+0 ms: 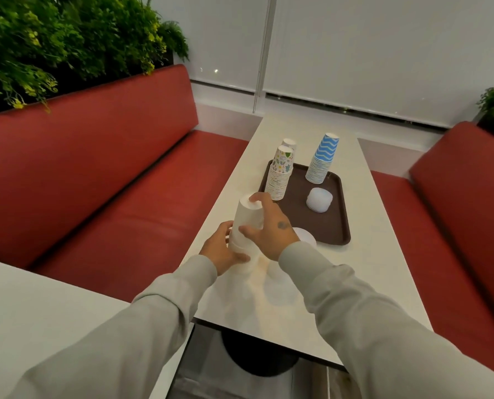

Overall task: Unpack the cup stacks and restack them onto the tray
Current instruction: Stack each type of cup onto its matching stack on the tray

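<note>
**Legible markings, head view: none can be read.**
The patterned cup stack [279, 174], at 10 o'clock on the tray [323, 226], carries small coloured pictures in which no letters can be made out. The blue cup stack [323, 158], at 1 o'clock on the tray, carries only white wavy stripes. The white cup stack [247, 223], at 7 o'clock from the tray, shows a plain side. A dark mark [283, 225] on the back of the right hand [270, 228], whose grip is on that stack, is too small and blurred to read as a letter or number.
</note>
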A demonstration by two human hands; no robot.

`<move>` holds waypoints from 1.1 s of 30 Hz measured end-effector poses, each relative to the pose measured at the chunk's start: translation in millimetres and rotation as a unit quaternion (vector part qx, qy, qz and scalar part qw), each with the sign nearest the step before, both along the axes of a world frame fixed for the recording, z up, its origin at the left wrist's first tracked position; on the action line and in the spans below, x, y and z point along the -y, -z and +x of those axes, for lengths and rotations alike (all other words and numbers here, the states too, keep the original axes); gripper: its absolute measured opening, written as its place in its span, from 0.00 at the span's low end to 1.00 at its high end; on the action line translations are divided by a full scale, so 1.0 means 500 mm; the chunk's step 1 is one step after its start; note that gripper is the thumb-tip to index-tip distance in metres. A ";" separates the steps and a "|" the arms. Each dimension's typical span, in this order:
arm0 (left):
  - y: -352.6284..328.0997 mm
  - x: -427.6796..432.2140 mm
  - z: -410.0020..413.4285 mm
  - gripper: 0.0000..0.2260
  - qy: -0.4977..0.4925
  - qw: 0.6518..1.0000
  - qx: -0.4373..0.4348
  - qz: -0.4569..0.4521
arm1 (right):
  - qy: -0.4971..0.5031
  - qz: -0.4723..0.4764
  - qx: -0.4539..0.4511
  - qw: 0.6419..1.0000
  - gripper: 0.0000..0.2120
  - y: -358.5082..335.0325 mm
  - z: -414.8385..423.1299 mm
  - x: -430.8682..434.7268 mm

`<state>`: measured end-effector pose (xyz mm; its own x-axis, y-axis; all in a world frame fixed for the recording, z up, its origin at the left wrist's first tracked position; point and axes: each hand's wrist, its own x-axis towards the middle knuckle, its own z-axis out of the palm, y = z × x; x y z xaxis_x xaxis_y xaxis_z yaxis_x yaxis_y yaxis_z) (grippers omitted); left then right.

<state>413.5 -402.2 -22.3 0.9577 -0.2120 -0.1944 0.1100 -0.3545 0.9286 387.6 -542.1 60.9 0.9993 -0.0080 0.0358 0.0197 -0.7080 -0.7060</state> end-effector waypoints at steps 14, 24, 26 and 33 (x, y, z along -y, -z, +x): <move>0.054 0.056 0.016 0.43 -0.056 0.992 -0.076 0.084 | -0.014 0.035 0.010 0.999 0.30 0.030 0.014 0.008; 0.062 0.052 -0.004 0.39 -0.063 0.982 -0.039 0.173 | -0.034 0.041 0.019 0.998 0.29 0.039 0.013 0.014; 0.061 0.048 -0.007 0.39 -0.062 0.982 -0.032 0.174 | -0.040 0.037 0.018 0.998 0.29 0.037 0.012 0.014; 0.050 0.024 -0.016 0.41 -0.072 0.989 -0.020 0.126 | -0.043 0.038 0.027 0.998 0.29 0.018 0.022 0.007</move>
<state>405.5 -414.1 -47.5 0.9648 -0.0145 -0.2625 0.2111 -0.5525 0.8064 398.4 -545.8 52.1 0.9930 0.0723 0.0929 0.1176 -0.6458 -0.7544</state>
